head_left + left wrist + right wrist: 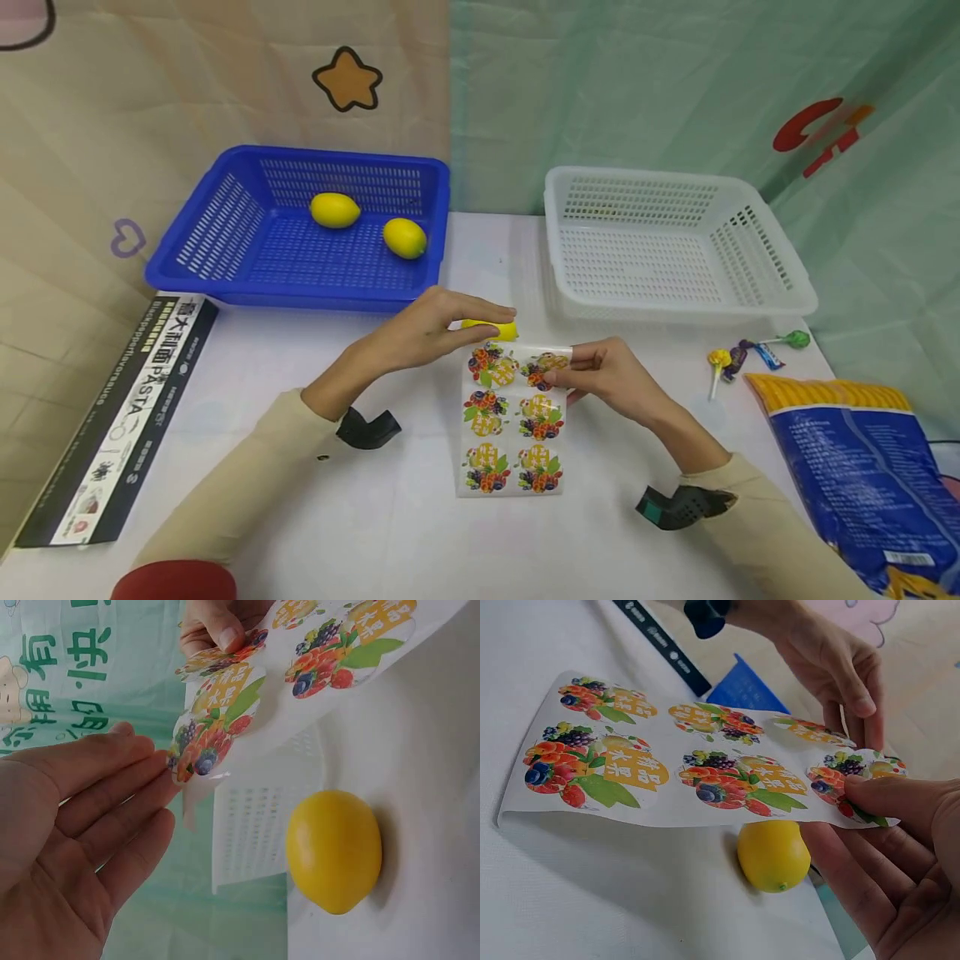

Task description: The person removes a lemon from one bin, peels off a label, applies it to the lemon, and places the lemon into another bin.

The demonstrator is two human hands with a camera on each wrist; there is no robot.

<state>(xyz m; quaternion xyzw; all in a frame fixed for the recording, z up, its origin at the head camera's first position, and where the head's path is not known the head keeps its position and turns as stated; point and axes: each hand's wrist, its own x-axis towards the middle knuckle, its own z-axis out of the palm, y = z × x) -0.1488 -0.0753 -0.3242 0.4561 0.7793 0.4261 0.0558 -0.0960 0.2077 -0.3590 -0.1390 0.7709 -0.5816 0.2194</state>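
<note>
A sheet of fruit stickers [513,425] with several round printed labels is raised over the white table. My right hand [618,379] pinches its far right corner, thumb on top and fingers beneath. At the far left corner my left hand [442,329] is held with its fingers extended, fingertips right by the sheet's edge, as the left wrist view also shows. One lemon [334,851] lies on the table below and behind the sheet, partly covered by the left hand and the sheet in the head view.
A blue basket [247,293] holding two lemons stands at back left, a white basket [682,312] at back right. A pasta box [112,425] lies at left. Wrapped candies [738,360], a yellow lollipop [717,360] and a blue packet [862,467] lie at right.
</note>
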